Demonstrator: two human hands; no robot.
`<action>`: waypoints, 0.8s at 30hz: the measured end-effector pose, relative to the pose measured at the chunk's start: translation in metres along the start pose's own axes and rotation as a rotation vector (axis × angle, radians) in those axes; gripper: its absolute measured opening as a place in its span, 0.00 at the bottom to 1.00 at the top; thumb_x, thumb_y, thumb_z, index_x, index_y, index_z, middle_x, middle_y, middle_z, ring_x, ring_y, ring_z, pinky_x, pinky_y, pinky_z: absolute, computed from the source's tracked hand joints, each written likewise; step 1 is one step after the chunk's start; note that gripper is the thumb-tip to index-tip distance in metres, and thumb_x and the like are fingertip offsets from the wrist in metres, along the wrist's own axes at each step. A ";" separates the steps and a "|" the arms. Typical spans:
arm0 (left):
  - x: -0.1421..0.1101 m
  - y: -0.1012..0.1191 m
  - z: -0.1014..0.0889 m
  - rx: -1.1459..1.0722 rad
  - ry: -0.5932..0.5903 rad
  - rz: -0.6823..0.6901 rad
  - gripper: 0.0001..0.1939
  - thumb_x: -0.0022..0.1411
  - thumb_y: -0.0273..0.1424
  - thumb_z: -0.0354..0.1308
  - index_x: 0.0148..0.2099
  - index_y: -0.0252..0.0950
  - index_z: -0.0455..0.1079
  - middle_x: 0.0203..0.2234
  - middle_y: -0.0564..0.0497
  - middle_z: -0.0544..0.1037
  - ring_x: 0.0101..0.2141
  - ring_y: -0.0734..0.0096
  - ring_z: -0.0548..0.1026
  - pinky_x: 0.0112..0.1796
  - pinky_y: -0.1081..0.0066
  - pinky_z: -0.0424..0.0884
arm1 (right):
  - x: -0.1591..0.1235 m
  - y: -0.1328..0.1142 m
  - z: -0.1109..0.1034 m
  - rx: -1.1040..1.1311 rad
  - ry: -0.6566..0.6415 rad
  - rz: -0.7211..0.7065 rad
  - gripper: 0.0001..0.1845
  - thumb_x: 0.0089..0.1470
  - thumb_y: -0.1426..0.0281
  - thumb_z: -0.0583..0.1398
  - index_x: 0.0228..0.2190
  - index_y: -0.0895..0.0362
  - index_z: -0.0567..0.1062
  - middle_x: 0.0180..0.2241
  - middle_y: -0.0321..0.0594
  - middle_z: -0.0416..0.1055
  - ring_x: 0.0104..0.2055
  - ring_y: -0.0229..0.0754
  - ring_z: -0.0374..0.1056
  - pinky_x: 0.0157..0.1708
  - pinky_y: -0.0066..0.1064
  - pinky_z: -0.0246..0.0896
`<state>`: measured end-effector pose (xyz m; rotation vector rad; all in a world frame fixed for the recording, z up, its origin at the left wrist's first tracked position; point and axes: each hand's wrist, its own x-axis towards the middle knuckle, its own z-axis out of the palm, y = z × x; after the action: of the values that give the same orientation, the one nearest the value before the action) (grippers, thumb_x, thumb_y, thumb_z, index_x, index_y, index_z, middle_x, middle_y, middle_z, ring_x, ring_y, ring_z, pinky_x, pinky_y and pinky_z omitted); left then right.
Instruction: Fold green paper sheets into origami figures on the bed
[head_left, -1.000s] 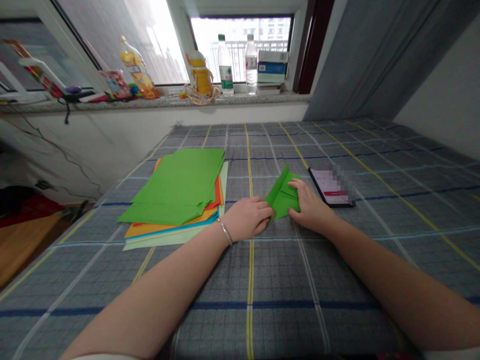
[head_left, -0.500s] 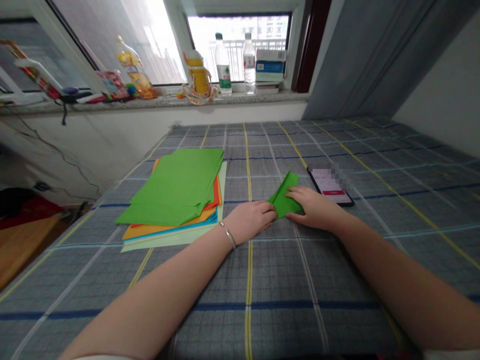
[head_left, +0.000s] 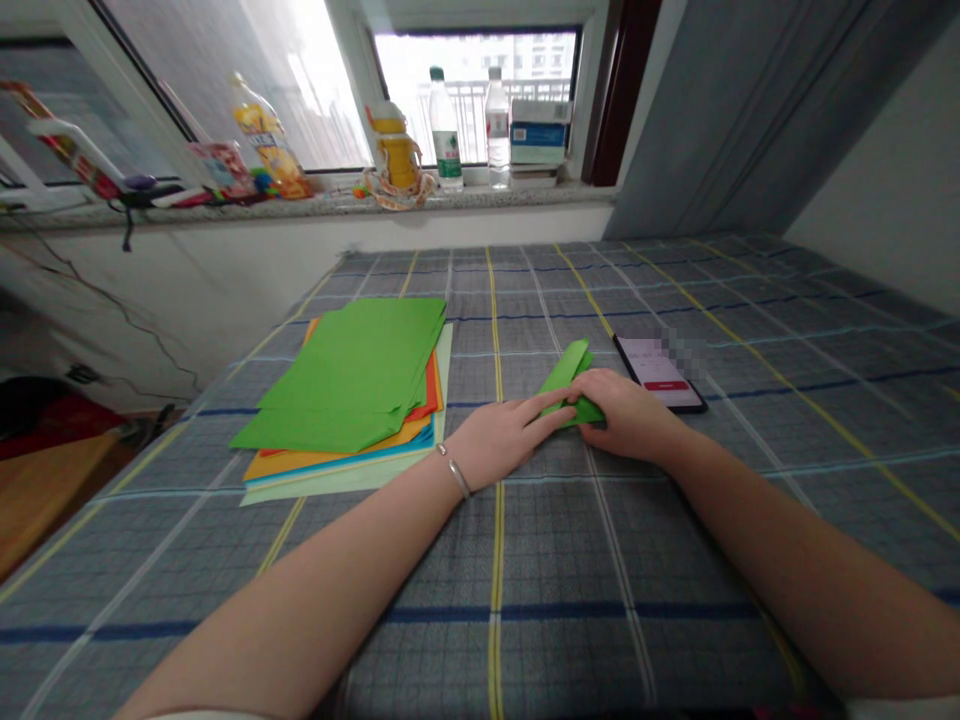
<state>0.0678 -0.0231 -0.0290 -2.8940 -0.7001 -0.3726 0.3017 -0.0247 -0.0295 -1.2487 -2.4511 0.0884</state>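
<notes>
Green folded paper (head_left: 570, 383) lies on the checked bed cover (head_left: 517, 560), right of centre and just left of the phone. Its narrow flap points far and slightly right, so its long axis runs from near-left to far-right.

My right hand (head_left: 626, 415) covers the paper's near-right end, with the fingers (head_left: 589, 382) curved over the fold and bearing down on it. I can't tell whether the thumb is pinching underneath, because the hand hides it. My left hand (head_left: 502, 435) comes in from the left, open and nearly flat, its fingers extended and close together. Its fingertips (head_left: 559, 403) touch the paper's left side and the right hand, with no visible grip.

A phone (head_left: 660, 375) sits just right of my right hand, its left edge near my fingers. A stack of coloured paper (head_left: 337, 400) is left of my left hand, with green sheets on top and the stack's near-right corner close to my left wrist, which wears a metal bangle (head_left: 454, 472). There's plenty of cover between the paper and the bed's far edge, below the window sill (head_left: 322, 205).
</notes>
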 end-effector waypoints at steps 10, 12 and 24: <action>-0.001 0.002 0.002 0.038 0.016 -0.144 0.20 0.67 0.29 0.48 0.60 0.37 0.60 0.49 0.46 0.76 0.41 0.67 0.78 0.38 0.69 0.74 | 0.001 0.005 0.007 0.072 0.142 -0.005 0.17 0.43 0.78 0.55 0.38 0.55 0.69 0.41 0.44 0.71 0.49 0.49 0.65 0.51 0.42 0.60; 0.000 0.002 0.001 0.052 0.024 -0.181 0.19 0.67 0.29 0.49 0.59 0.38 0.61 0.44 0.47 0.78 0.38 0.68 0.78 0.36 0.71 0.74 | 0.001 0.004 0.007 0.074 0.203 -0.003 0.17 0.45 0.76 0.56 0.40 0.54 0.69 0.45 0.45 0.70 0.52 0.50 0.64 0.53 0.45 0.58; 0.000 -0.001 -0.005 0.055 0.006 -0.515 0.31 0.65 0.29 0.50 0.67 0.43 0.45 0.31 0.53 0.79 0.29 0.66 0.77 0.28 0.72 0.69 | 0.002 0.010 0.014 0.092 0.347 0.185 0.31 0.51 0.71 0.57 0.57 0.56 0.60 0.53 0.50 0.63 0.56 0.53 0.60 0.54 0.48 0.61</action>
<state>0.0663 -0.0234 -0.0238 -2.6235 -1.4290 -0.4050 0.3029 -0.0161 -0.0445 -1.3237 -2.0144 0.0307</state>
